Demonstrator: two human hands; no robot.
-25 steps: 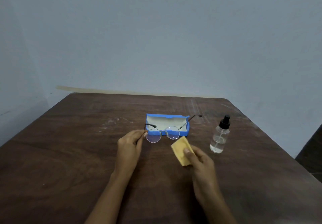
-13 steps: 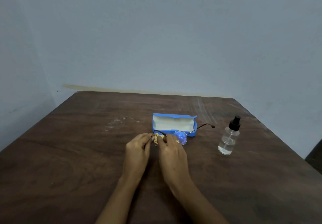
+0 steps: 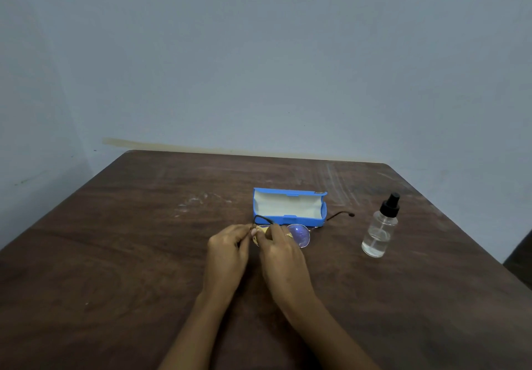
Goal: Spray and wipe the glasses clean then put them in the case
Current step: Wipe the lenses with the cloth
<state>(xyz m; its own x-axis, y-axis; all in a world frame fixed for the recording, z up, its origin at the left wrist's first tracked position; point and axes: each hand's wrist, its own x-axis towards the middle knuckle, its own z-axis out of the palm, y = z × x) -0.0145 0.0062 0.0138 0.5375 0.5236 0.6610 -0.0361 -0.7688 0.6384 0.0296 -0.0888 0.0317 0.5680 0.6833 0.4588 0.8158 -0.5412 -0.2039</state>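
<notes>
Round thin-framed glasses [image 3: 299,234] are held just above the brown table, in front of the open blue case [image 3: 289,207]. My left hand [image 3: 227,250] pinches the frame at its left end. My right hand [image 3: 280,250] pinches a small yellow cloth [image 3: 262,230] around the left lens, which is mostly hidden by cloth and fingers. The right lens shows a purple sheen, and the right temple arm sticks out toward the bottle. The case lid stands up, showing a pale lining with nothing inside.
A clear spray bottle [image 3: 380,230] with a black nozzle stands upright to the right of the case. The wooden table [image 3: 115,254] ends at a pale wall behind and drops off at the right edge.
A second ago my right hand held the cloth apart from the glasses. It then moved left and closed the cloth on the left lens, where it stays now. My left hand keeps its hold.
</notes>
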